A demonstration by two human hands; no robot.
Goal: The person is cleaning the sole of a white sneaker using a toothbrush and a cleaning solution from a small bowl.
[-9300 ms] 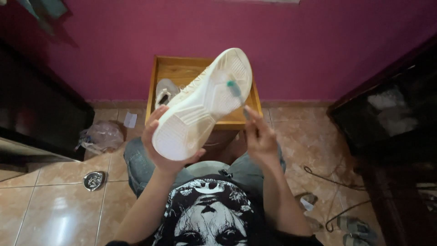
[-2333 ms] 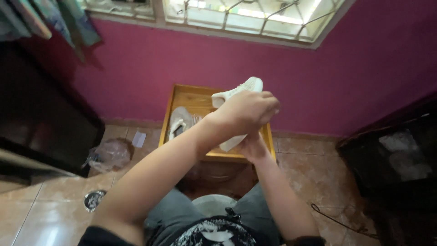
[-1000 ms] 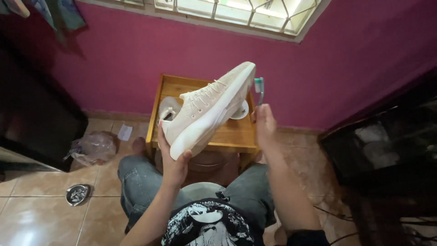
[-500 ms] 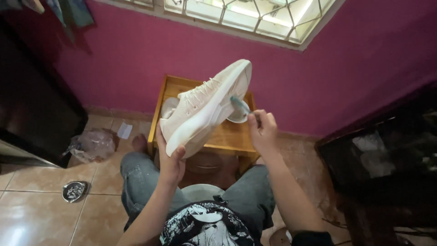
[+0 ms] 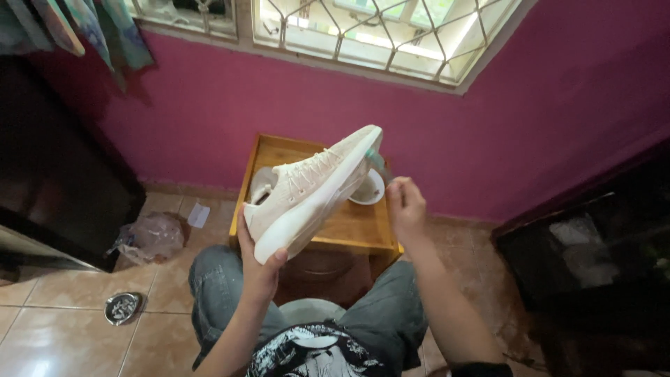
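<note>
A cream knit sneaker (image 5: 314,188) with pale laces and a white sole is held tilted, toe raised, above a wooden tray table (image 5: 349,230). Its heel is gripped by the left hand (image 5: 259,269); a green-and-white brush (image 5: 377,165) is pinched at the toe by the right hand (image 5: 406,207).

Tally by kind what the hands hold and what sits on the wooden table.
Cream knit sneakers: 2, one in the left hand, one on the wooden table
Teal-headed toothbrush: 1, in the right hand
Small white dish: 1
Total: 4
</note>
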